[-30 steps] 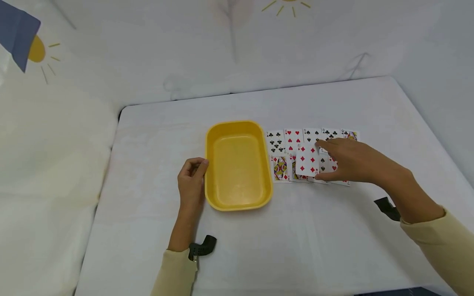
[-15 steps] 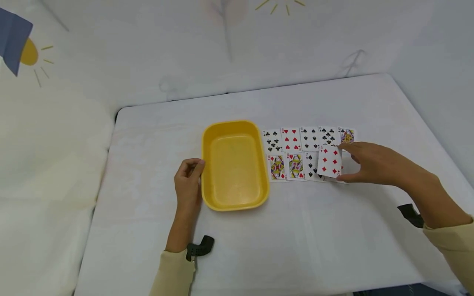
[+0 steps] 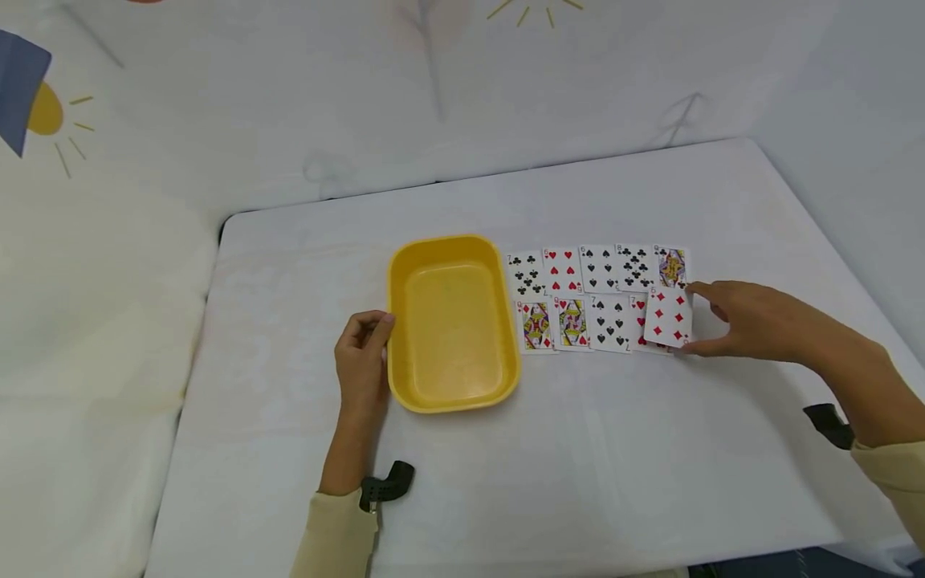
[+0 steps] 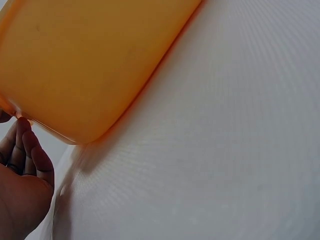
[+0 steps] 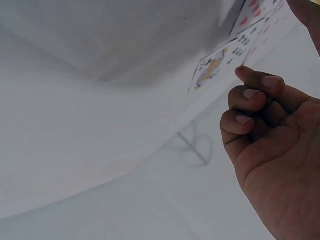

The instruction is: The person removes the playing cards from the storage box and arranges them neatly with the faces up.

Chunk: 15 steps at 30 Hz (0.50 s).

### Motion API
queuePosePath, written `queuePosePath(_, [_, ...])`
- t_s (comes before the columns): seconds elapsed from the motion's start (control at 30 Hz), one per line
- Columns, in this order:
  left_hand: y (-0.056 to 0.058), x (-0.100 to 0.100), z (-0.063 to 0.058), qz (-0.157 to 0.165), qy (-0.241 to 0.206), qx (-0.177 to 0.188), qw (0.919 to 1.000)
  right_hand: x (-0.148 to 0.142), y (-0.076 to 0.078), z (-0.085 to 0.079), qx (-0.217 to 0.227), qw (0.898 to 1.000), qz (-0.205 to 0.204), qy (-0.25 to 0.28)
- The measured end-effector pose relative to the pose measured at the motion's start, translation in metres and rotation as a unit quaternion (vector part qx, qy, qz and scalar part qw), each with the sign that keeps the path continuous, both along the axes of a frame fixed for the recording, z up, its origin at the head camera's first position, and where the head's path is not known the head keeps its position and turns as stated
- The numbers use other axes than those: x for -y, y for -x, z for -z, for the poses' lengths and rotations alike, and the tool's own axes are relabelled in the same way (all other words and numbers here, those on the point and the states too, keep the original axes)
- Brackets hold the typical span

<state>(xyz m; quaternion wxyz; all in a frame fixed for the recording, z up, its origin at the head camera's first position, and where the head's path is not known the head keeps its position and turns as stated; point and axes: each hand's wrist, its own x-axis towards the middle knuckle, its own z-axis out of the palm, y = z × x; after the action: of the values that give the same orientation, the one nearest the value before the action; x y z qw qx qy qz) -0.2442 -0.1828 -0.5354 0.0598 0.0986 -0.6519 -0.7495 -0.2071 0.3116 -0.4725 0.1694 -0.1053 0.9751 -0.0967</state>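
In the head view my right hand (image 3: 759, 321) pinches a six of diamonds (image 3: 668, 315) by its right edge, between thumb and index finger. That card overlaps the seven of hearts (image 3: 637, 321) at the right end of the nearer card row. Just behind it lies a queen of clubs (image 3: 671, 266). My left hand (image 3: 361, 357) holds the left rim of a yellow plastic tray (image 3: 455, 321), whose inside shows bare. The left wrist view shows fingertips at the edge of the tray (image 4: 90, 65). In the right wrist view the other fingers of my right hand (image 5: 275, 130) are curled.
Two rows of face-up playing cards stretch right from the tray, among them a seven of clubs (image 3: 526, 274), a queen of diamonds (image 3: 536, 327) and a seven of spades (image 3: 610, 323). A white cloth covers the table (image 3: 303, 265); a white curtain wall (image 3: 238, 112) stands behind.
My right hand has moved the six of diamonds to the right along the nearer row, from over the queen of hearts to the row's right end. My left hand stays at the tray.
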Motion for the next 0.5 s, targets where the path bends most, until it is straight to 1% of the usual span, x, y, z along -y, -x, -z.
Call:
queuePosePath(0.17, [0.001, 0.000, -0.001, 0.003, 0.003, -0.002, 1.0000, -0.009, -0.004, 0.003, 0.005, 1.000, 0.011, 0.006])
queuePosePath(0.37, [0.003, 0.000, -0.001, 0.013, 0.000, -0.010, 0.9999, -0.017, -0.012, 0.009, 0.013, 1.000, 0.024, 0.003])
queuePosePath(0.5, [0.004, 0.000, -0.001, 0.018, 0.000, -0.008, 0.9998, -0.021, -0.018, 0.011, 0.020, 0.999, 0.038, 0.007])
